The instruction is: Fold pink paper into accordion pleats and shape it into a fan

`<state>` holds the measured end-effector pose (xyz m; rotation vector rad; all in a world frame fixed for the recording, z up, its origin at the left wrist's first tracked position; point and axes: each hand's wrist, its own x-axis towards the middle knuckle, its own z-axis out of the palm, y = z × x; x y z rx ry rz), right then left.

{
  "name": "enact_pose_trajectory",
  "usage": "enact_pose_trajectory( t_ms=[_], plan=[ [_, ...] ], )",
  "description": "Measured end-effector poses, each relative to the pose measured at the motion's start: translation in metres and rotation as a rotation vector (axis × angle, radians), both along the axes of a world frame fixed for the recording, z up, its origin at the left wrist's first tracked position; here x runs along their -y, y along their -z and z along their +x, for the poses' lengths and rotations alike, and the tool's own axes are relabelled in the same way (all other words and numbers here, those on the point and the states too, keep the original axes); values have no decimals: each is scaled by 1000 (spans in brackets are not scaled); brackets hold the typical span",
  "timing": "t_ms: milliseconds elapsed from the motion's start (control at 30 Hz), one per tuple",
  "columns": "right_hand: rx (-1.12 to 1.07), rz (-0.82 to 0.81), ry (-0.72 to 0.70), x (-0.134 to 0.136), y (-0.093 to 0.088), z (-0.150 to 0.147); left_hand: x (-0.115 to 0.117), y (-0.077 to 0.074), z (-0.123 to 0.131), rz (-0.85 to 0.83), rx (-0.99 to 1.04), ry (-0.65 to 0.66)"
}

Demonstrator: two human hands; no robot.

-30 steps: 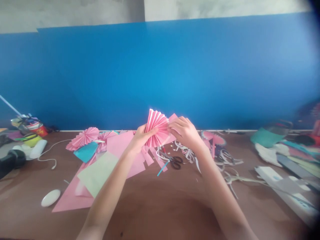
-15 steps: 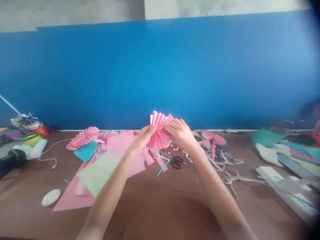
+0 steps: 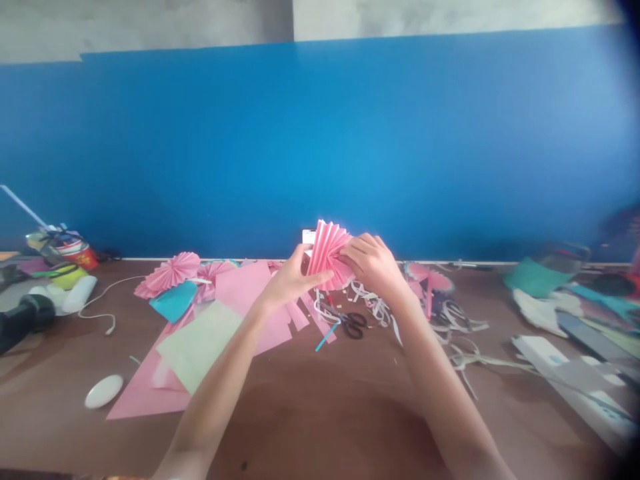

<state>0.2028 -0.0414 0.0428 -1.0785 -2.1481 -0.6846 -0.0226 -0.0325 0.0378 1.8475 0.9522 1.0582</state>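
A pleated pink paper fan [image 3: 330, 253] is held up above the table between both hands. My left hand [image 3: 293, 277] grips its left side, thumb along the lower front and fingers partly behind the paper. My right hand [image 3: 370, 263] pinches the fan at its right side, near the point where the folds meet. Below the hands, black-handled scissors [image 3: 354, 325] lie on the brown table [image 3: 320, 413], beside a thin blue strip [image 3: 327, 337].
Pink sheets [image 3: 245, 287], a pale green sheet [image 3: 200, 343] and another pleated pink fan [image 3: 173, 272] lie left. White paper strips [image 3: 460, 317] and a white power strip [image 3: 565, 380] are right. A white oval object [image 3: 104, 391] sits front left. A blue wall panel stands behind.
The pink fan and my right hand have shifted slightly right. My left hand's thumb has moved down to the fan's lower part, and its grip looks wider.
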Motion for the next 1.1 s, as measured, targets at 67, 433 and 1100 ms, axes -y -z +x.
enact_pose_trajectory(
  t_ms=[67,433,1100],
  plan=[
    [-3,-15,0,1,0,-1,4,3,4,143,-131,-100],
    [21,-3,11,-1,1,-1,1,3,9,537,-658,-130],
    [14,-92,-91,-1,2,-1,-17,15,0,399,-651,101]
  ],
)
